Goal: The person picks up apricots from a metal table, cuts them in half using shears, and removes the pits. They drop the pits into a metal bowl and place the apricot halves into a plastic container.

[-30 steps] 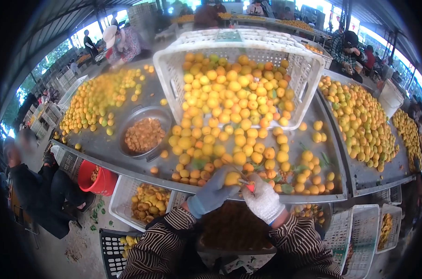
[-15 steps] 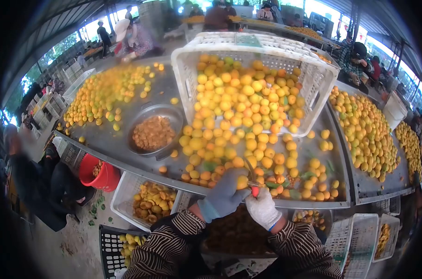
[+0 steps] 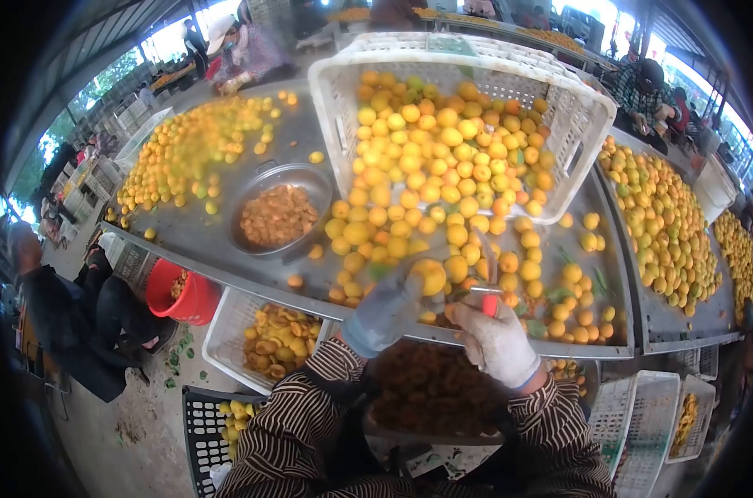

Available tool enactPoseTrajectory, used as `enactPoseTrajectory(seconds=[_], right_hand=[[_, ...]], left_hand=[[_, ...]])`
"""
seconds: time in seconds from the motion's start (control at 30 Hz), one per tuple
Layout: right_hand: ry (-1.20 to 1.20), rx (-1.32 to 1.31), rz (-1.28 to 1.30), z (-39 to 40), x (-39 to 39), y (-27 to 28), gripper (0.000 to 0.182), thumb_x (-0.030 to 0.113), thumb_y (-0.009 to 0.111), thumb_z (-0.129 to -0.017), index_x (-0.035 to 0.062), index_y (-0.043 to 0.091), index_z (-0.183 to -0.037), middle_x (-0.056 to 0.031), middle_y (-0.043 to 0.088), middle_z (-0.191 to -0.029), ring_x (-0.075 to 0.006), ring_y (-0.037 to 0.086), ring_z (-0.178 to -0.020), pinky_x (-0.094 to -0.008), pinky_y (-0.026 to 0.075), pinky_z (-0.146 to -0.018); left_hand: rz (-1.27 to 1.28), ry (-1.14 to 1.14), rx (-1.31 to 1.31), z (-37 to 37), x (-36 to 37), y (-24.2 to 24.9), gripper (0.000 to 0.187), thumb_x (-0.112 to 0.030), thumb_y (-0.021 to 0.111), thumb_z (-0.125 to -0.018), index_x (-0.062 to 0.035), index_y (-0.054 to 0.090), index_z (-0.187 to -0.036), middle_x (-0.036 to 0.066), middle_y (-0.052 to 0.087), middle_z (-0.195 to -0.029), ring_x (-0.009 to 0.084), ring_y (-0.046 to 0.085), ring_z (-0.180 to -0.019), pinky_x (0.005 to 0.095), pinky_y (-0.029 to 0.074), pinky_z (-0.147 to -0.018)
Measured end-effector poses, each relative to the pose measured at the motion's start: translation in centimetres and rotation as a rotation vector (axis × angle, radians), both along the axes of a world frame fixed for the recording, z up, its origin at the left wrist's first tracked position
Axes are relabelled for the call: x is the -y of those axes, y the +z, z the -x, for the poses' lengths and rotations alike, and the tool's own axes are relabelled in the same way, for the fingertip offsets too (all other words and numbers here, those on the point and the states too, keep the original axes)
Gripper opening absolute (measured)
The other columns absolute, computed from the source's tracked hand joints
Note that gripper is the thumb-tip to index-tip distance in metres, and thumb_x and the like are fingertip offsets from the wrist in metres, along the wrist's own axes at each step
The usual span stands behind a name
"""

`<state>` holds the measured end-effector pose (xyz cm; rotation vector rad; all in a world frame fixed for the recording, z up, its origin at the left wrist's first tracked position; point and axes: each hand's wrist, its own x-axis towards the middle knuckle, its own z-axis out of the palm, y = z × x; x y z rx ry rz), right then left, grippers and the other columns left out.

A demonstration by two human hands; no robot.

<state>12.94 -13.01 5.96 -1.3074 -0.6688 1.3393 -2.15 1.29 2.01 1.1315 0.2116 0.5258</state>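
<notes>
My left hand [image 3: 382,314], in a grey-blue glove, grips an orange-yellow apricot [image 3: 429,276] over the near edge of the metal table. Close by on the right, my right hand [image 3: 494,340] in a white glove is closed around the red handle of a small curved knife [image 3: 489,304]. The thin blade arcs upward, apart from the held fruit and blurred against the pile. Loose apricots [image 3: 468,129] spill toward both hands from a white plastic crate [image 3: 580,108] tipped on its side. Some green leaves lie among them.
Left of the crate, a metal basin [image 3: 322,192] holds brownish pits. Below the table stand a red bucket [image 3: 198,303], a white crate [image 3: 217,349] of cut fruit and a dark container of brown pieces [image 3: 430,390]. A person [image 3: 69,307] sits at left; others work farther back.
My hands have moved apart. The knife has come away from the apricot toward the right, and its blade now points up. The view has shifted slightly downward.
</notes>
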Motion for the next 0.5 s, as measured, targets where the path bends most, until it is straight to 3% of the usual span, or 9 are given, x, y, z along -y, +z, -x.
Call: enactPoseTrajectory(seconds=[0.03, 0.07, 0.17, 0.3, 0.4, 0.5], right_hand=[[-0.128, 0.596, -0.228, -0.3, -0.4, -3.0, 0.019, 0.02, 0.06, -0.094, 0.0016, 0.061, -0.096, -0.0062, 0.061, -0.071, -0.0213, 0.062, -0.061, -0.0322, 0.047, -0.055], [-0.126, 0.596, -0.233, -0.3, -0.1, -3.0, 0.019, 0.02, 0.06, -0.094, 0.0016, 0.061, -0.096, -0.0062, 0.061, -0.071, -0.0213, 0.062, -0.061, -0.0322, 0.047, -0.055], [-0.124, 0.921, -0.071, 0.3, 0.6, -2.5, 0.025, 0.023, 0.064, -0.089, 0.0003, 0.06, -0.099, -0.0263, 0.062, -0.081, -0.0431, 0.063, -0.08, -0.0414, 0.05, -0.064], [-0.101, 0.836, -0.06, 0.5, 0.6, -3.1, 0.023, 0.022, 0.063, -0.089, 0.0006, 0.059, -0.096, -0.0251, 0.062, -0.079, -0.0434, 0.063, -0.078, -0.0427, 0.05, -0.064], [-0.107, 0.918, -0.112, 1.0, 0.6, -2.3, 0.023, 0.023, 0.063, -0.089, 0.0006, 0.059, -0.093, -0.0247, 0.062, -0.076, -0.0442, 0.063, -0.077, -0.0446, 0.05, -0.063], [-0.099, 0.995, -0.11, 1.1, 0.6, -2.7, 0.023, 0.023, 0.062, -0.089, 0.0009, 0.059, -0.095, -0.0248, 0.062, -0.075, -0.044, 0.063, -0.077, -0.0466, 0.05, -0.064]], left_hand=[[0.077, -0.015, 0.113, -0.2, 0.0, -0.4, 0.068, -0.042, 0.056, -0.096, 0.0028, 0.034, -0.143, 0.012, 0.056, -0.125, 0.0195, 0.06, -0.104, 0.0372, 0.049, -0.095], [0.153, -0.033, 0.226, -0.3, -0.1, -0.5, 0.068, -0.042, 0.054, -0.097, 0.0035, 0.033, -0.144, 0.013, 0.056, -0.127, 0.0205, 0.06, -0.106, 0.0393, 0.049, -0.096], [0.21, -0.085, 0.248, 0.3, -0.4, -0.6, 0.056, -0.032, 0.048, -0.103, 0.0001, 0.031, -0.145, 0.012, 0.047, -0.137, 0.0232, 0.055, -0.115, 0.0405, 0.044, -0.101], [0.161, -0.053, 0.225, 0.5, -1.1, -1.7, 0.053, -0.031, 0.047, -0.103, 0.0022, 0.035, -0.142, 0.012, 0.046, -0.138, 0.0257, 0.056, -0.115, 0.0404, 0.044, -0.101], [-0.185, 0.136, -0.076, 0.8, -2.0, -3.1, 0.048, -0.027, 0.047, -0.103, 0.0043, 0.041, -0.138, 0.011, 0.049, -0.135, 0.0253, 0.058, -0.112, 0.0379, 0.046, -0.098], [-0.172, 0.196, -0.152, 0.8, -1.6, -2.5, 0.042, -0.02, 0.051, -0.101, 0.0025, 0.046, -0.135, 0.011, 0.054, -0.129, 0.0218, 0.058, -0.107, 0.0349, 0.048, -0.094]])
